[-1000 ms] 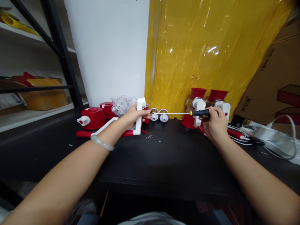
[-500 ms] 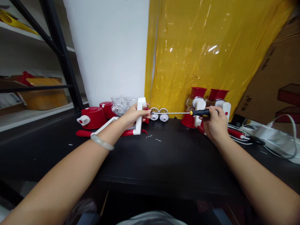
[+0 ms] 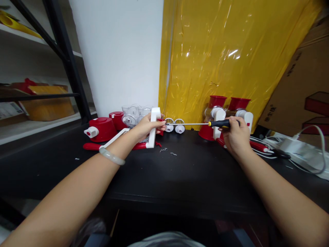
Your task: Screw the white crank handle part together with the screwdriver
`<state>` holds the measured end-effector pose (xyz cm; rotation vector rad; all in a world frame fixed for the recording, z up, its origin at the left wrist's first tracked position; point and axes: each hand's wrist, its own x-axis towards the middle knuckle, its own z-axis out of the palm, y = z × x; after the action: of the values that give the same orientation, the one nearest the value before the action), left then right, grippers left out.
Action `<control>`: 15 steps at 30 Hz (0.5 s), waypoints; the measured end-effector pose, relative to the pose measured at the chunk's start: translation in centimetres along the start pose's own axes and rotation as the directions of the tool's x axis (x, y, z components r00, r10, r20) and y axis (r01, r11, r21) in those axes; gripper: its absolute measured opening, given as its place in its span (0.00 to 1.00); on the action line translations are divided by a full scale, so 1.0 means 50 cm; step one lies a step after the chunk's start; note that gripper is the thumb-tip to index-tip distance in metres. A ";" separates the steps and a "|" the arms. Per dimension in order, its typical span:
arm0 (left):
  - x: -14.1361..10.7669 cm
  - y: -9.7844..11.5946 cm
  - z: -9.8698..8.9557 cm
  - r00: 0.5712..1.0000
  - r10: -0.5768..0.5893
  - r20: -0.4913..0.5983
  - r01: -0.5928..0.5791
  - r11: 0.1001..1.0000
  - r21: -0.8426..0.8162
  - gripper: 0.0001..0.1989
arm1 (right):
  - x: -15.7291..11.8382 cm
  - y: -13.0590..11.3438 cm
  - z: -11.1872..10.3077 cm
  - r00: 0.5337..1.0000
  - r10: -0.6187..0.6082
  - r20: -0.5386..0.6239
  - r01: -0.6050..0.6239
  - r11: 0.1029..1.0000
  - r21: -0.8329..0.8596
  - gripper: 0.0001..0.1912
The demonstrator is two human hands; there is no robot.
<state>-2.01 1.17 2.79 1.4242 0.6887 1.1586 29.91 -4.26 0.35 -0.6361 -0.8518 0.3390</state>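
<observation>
My left hand (image 3: 146, 128) grips a white and red plastic grater unit (image 3: 153, 128) standing on the black table (image 3: 180, 171). My right hand (image 3: 235, 137) holds a screwdriver (image 3: 203, 124) by its black and yellow handle. The long metal shaft lies level and its tip meets the red part of the unit beside my left fingers. A pale bangle is on my left wrist. A few small screws (image 3: 168, 151) lie on the table just below the shaft.
A red base (image 3: 101, 129) and clear cups (image 3: 132, 115) stand left of the unit. Two small white wheels (image 3: 174, 126) and two assembled red and white graters (image 3: 226, 111) stand at the yellow sheet. White cables and a power strip (image 3: 295, 149) lie right. Black shelving rises on the left.
</observation>
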 end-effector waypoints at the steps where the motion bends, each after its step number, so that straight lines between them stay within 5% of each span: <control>1: 0.000 0.000 0.000 1.000 0.002 0.000 -0.002 1.000 0.000 0.21 | 0.000 0.000 0.000 1.000 0.000 -0.002 0.000 1.000 -0.004 0.20; 15: -0.009 0.007 0.018 0.992 0.048 -0.115 -0.043 0.998 0.040 0.22 | -0.001 0.007 -0.006 0.999 -0.015 0.030 0.016 0.999 -0.050 0.24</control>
<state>-1.41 0.35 3.11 1.4185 0.7663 1.2780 30.10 -4.14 -0.09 -0.6726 -0.8953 0.3144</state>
